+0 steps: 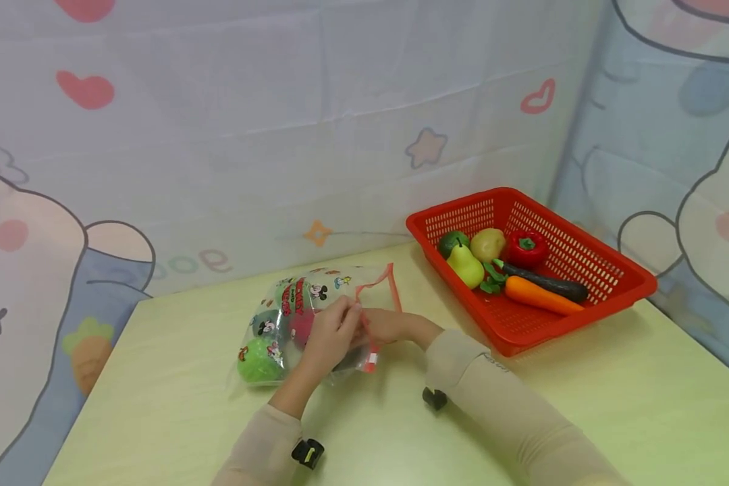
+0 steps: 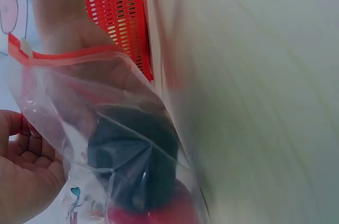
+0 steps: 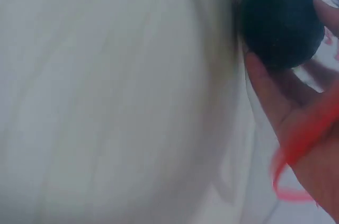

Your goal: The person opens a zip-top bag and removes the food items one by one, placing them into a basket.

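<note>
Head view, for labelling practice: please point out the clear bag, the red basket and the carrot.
Clear bag [image 1: 299, 297], head view: its red lettering.
Red basket [image 1: 574, 256], head view: its slotted inner wall.
Carrot [image 1: 541, 295], head view: middle of its orange body.

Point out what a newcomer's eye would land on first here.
Probably the bright red plastic basket on the right of the table, with an orange carrot and a red bell pepper inside. Next, the clear cartoon-printed zip bag near the middle, its opening edged in red. There the left hand grips the bag while the right hand, reaching in, holds a dark green, avocado-like fruit.
</note>
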The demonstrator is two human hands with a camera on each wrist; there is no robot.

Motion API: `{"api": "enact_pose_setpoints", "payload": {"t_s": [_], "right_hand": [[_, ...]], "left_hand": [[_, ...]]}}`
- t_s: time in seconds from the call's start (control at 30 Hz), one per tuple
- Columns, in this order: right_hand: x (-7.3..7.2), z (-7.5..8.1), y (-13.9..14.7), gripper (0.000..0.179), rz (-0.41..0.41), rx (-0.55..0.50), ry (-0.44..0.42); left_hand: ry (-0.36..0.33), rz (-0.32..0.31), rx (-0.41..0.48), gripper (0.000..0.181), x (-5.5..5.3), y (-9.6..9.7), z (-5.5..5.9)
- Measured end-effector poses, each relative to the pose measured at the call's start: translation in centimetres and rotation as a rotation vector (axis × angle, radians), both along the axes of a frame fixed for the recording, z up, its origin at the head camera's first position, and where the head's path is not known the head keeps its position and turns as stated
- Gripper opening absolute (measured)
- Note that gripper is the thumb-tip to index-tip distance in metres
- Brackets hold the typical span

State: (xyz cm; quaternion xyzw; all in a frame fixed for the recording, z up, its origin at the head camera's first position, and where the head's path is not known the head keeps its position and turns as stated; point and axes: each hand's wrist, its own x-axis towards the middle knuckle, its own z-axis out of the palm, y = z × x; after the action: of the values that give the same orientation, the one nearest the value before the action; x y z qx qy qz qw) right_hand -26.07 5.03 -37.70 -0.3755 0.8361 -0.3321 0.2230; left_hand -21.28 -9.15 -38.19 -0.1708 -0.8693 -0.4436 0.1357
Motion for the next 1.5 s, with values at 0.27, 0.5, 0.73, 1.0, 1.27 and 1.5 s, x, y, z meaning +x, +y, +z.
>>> {"api": "enact_pose_setpoints", "payload": {"t_s": [0.27,0.5,0.73,1.0,1.27,1.5], "right_hand": [[-0.7,0.7,3.7,0.039,-0.132,0.095,0.155],[2.7,5.2,8.1,0.049,-0.224,0.209,0.374],[4.5,9.1,14.1,0.049,-0.355,0.223,0.483],[2.9,10.8,23.0,0.058,-0.617,0.24,0.574],[-0.8,5.3,28.0,0.07,-0.794,0.389,0.462],[-1.5,2.7,29.2,0.058,-0.755,0.515,0.398]], "left_hand": [[-0.05,-0.002,0.048,0.017,-0.1,-0.2,0.1],[-0.082,-0.017,0.063,0.017,-0.1,-0.3,-0.2],[-0.101,-0.015,0.075,0.018,0.1,-0.2,-0.4],[-0.09,-0.021,0.066,0.019,-0.4,0.2,-0.8],[-0.091,-0.008,0.056,0.019,-0.5,0.0,-1.0],[-0.117,-0.021,0.057,0.018,-0.2,0.0,-1.1]]}}
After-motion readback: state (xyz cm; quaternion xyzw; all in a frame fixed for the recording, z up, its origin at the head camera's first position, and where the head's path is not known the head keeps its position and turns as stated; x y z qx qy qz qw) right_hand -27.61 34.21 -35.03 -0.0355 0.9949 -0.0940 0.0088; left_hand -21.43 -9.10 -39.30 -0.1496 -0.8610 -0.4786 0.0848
